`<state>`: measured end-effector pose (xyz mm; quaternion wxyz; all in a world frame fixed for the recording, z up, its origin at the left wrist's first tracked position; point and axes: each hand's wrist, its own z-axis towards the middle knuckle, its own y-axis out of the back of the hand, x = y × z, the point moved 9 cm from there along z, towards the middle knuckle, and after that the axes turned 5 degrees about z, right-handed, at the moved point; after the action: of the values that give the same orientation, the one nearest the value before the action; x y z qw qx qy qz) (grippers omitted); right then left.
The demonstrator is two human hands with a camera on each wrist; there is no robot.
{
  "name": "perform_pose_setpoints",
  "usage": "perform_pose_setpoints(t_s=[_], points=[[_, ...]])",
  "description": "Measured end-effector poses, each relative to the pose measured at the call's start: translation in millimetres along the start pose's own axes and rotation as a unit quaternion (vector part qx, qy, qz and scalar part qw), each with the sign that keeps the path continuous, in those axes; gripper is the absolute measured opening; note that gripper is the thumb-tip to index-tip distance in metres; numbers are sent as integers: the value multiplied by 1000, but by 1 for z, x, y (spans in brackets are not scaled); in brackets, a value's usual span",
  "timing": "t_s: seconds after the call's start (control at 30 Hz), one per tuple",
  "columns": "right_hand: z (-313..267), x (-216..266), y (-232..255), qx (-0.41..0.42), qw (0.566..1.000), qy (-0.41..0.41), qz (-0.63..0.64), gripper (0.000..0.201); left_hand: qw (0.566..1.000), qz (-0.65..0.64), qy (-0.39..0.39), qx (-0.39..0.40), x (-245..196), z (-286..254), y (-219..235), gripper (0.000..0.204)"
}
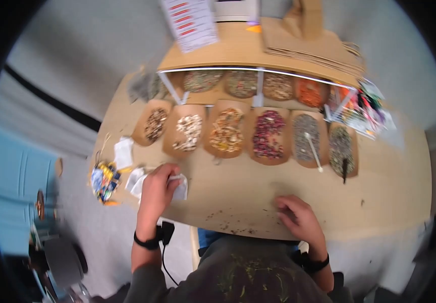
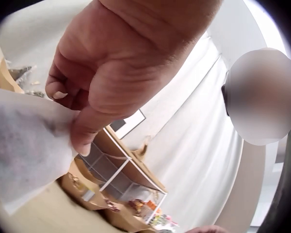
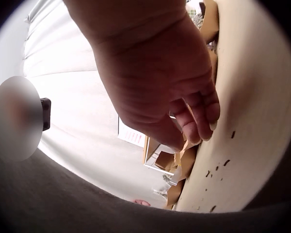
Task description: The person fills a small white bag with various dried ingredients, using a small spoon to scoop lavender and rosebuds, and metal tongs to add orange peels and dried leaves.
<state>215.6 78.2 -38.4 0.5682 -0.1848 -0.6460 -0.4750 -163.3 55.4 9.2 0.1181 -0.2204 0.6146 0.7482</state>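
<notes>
My left hand (image 1: 156, 193) pinches the edge of a white, see-through pouch (image 2: 29, 150) between thumb and fingers. Darker, pinkish contents show through the pouch in the left wrist view. Beside this hand, more white pouches (image 1: 135, 182) lie on the table. Over the table's front edge hovers my right hand (image 1: 303, 218), its fingers loosely bent and holding nothing. Dark crumbs (image 1: 230, 222) are scattered on the tabletop to its left. Beyond both hands stands a row of brown paper trays, with white pieces (image 1: 189, 129), orange-brown pieces (image 1: 226, 132) and dark red petals (image 1: 268, 134) among their contents.
A white spoon (image 1: 313, 150) and a dark spoon (image 1: 344, 167) rest in the right-hand trays. Behind them, a wooden shelf (image 1: 233, 50) stands over more trays and carries folded paper bags (image 1: 298, 43). Colourful packets (image 1: 105, 181) lie at the left edge.
</notes>
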Motion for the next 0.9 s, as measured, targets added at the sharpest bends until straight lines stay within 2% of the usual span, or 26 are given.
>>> perform_pose_setpoints(t_s=[0.07,0.13,0.17,0.2,0.23,0.27,0.3,0.33,0.43,0.67,0.73,0.8,0.9], points=[[11,11,-5,21,999,17,35,41,997,-59,-39,27,-41,-7,-8,29],[26,36,-4,8,998,64,19,38,988,-124,-89,37,-82,-14,-20,26],[33,43,-5,-4,998,58,13,38,980,-160,-104,54,-102,-16,-27,26],[39,57,-3,-33,995,99,6,35,971,-195,-116,71,-120,-17,-35,25],[42,68,1,-59,988,140,-2,31,969,-198,-125,76,-133,-17,-43,25],[45,67,4,-67,988,137,-6,31,959,-235,-129,89,-145,-17,-52,24],[49,65,2,-42,988,144,18,27,948,-271,-133,103,-154,-16,-58,23],[50,63,0,-17,987,152,42,23,946,-273,-139,106,-159,-14,-64,23],[47,53,7,-35,986,151,54,16,946,-274,-147,95,-167,-8,-73,20],[33,34,15,-28,990,127,55,18,930,-270,-199,153,-175,-4,-93,17],[25,29,43,-109,987,116,-21,14,929,-265,-198,167,-173,-6,-97,17],[10,7,88,-230,970,44,-60,12,934,-252,-180,178,-169,-6,-101,15],[-15,-23,163,-397,901,-64,-163,16,934,-274,-145,178,-160,-6,-108,20]])
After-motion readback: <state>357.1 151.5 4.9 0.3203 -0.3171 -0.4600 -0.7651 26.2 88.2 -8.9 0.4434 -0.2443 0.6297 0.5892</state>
